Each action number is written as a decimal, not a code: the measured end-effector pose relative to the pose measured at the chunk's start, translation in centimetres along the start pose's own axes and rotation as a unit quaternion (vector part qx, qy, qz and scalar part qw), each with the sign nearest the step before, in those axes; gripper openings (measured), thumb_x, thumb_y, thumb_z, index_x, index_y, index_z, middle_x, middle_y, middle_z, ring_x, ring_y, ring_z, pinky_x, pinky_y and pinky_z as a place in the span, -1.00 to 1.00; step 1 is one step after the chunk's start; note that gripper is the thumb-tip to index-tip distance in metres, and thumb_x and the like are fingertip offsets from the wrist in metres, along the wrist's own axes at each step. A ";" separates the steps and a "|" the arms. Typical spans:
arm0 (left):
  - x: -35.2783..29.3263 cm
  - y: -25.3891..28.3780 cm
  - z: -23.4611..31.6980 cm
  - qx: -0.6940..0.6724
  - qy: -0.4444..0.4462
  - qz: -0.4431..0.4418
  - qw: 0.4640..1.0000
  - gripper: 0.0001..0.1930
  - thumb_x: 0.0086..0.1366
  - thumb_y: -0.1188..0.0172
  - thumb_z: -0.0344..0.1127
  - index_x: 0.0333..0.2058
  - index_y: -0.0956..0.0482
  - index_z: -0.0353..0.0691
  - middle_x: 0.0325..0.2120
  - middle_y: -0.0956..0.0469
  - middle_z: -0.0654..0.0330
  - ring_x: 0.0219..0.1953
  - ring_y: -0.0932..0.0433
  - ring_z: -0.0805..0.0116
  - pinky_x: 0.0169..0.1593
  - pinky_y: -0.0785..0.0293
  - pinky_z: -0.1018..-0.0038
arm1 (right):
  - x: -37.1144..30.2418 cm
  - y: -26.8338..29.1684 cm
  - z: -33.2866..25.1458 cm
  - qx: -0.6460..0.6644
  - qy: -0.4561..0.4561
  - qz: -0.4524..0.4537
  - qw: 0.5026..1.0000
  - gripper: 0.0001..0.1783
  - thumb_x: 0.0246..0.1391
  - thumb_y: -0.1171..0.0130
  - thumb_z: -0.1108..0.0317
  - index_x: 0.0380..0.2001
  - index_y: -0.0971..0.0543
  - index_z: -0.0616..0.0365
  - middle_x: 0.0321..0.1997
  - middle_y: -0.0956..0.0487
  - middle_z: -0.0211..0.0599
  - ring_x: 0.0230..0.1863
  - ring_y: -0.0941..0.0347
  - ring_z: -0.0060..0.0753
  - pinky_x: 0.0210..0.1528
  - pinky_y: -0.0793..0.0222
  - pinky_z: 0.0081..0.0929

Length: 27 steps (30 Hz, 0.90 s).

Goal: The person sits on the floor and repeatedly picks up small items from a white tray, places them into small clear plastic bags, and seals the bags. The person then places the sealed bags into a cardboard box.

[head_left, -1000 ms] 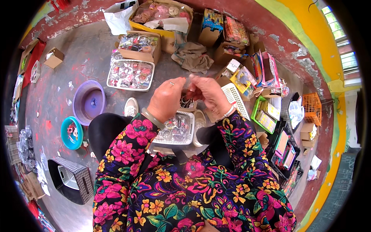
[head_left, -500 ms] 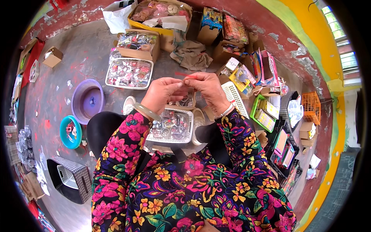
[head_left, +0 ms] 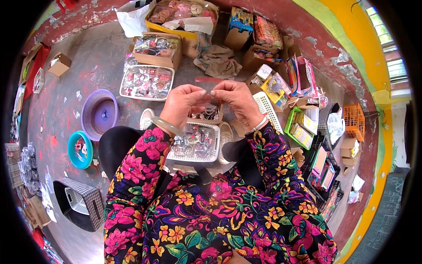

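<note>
I note left hand (head_left: 185, 104) and right hand (head_left: 238, 102) pinching a red-striped bag (head_left: 209, 79); near white basket (head_left: 217, 141) holds packets (head_left: 196, 140); this bag seems unfinished.

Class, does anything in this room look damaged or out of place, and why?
The red wall looks damaged: paint has flaked off, leaving pale patches. White scraps litter the floor, and a brownish cloth lies there crumpled, not folded.
</note>
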<state>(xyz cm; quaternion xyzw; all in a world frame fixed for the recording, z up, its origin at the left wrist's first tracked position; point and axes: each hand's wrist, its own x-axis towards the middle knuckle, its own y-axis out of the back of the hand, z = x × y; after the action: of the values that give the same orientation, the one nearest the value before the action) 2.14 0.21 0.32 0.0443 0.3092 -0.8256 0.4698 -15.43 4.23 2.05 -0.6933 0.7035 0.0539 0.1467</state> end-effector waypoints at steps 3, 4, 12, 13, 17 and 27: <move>-0.1 -0.1 0.1 -0.014 0.003 0.000 1.000 -0.92 0.21 -0.08 -0.40 -0.33 -0.46 -0.26 -0.37 -0.57 0.19 -0.28 -0.56 0.45 -0.32 -0.47 0.65 | 0.2 0.3 0.5 -0.011 0.008 -0.004 1.000 -0.89 -0.10 -0.22 0.44 -0.49 -0.53 0.26 -0.54 -0.48 -0.49 -0.52 -0.32 -0.72 -0.46 -0.21 -0.74; 0.0 0.1 0.0 -0.017 0.003 -0.002 1.000 -0.92 0.21 -0.09 -0.41 -0.33 -0.47 -0.27 -0.37 -0.57 0.20 -0.28 -0.55 0.46 -0.32 -0.46 0.66 | 0.2 0.2 0.4 -0.015 0.009 -0.006 1.000 -0.89 -0.10 -0.22 0.44 -0.49 -0.53 0.25 -0.53 -0.48 -0.49 -0.51 -0.33 -0.71 -0.45 -0.22 -0.75; 0.7 0.7 -0.9 -0.054 -0.046 0.000 0.997 -0.91 0.18 -0.13 -0.45 -0.35 -0.49 -0.33 -0.40 -0.55 0.16 -0.32 -0.53 0.47 -0.22 -0.49 0.64 | -0.2 -0.3 -1.2 -0.310 0.323 0.146 0.882 -0.77 -0.16 -0.23 0.44 -0.35 -0.51 0.19 -0.34 -0.51 -0.37 -0.44 -0.40 -0.53 -0.39 -0.31 -0.65; 0.9 0.6 -1.0 -0.024 -0.052 0.008 0.998 -0.92 0.18 -0.12 -0.45 -0.35 -0.49 -0.34 -0.40 -0.55 0.16 -0.33 -0.53 0.47 -0.22 -0.49 0.63 | -0.6 -0.5 -1.6 -0.317 0.332 0.120 0.880 -0.75 -0.17 -0.23 0.44 -0.33 -0.51 0.18 -0.31 -0.51 -0.35 -0.43 -0.41 -0.51 -0.38 -0.33 -0.62; 1.0 0.3 -1.4 0.075 -0.081 0.021 0.994 -0.93 0.18 -0.12 -0.47 -0.39 -0.50 -0.36 -0.42 -0.54 0.19 -0.38 -0.52 0.51 -0.22 -0.50 0.63 | -1.5 -1.7 -1.0 -0.382 0.291 0.058 0.875 -0.72 -0.17 -0.19 0.43 -0.28 -0.49 0.14 -0.27 -0.50 -0.31 -0.35 -0.47 -0.34 -0.35 -0.39 -0.47; 1.3 0.2 -1.8 0.066 -0.101 0.061 0.991 -0.90 0.15 -0.14 -0.45 -0.41 -0.51 -0.40 -0.54 -0.51 0.24 -0.49 -0.50 0.55 -0.36 -0.49 0.66 | -1.8 -2.9 -1.0 -0.470 0.480 0.171 0.721 -0.76 -0.13 -0.12 0.44 -0.29 -0.49 0.14 -0.26 -0.48 -0.27 -0.28 -0.47 -0.21 -0.34 -0.39 -0.41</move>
<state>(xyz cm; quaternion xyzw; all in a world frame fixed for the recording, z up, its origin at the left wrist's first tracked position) 1.21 0.18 -1.70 0.0108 0.2021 -0.8141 0.5444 -12.72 5.58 3.88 -0.4742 0.6708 0.0619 -0.5668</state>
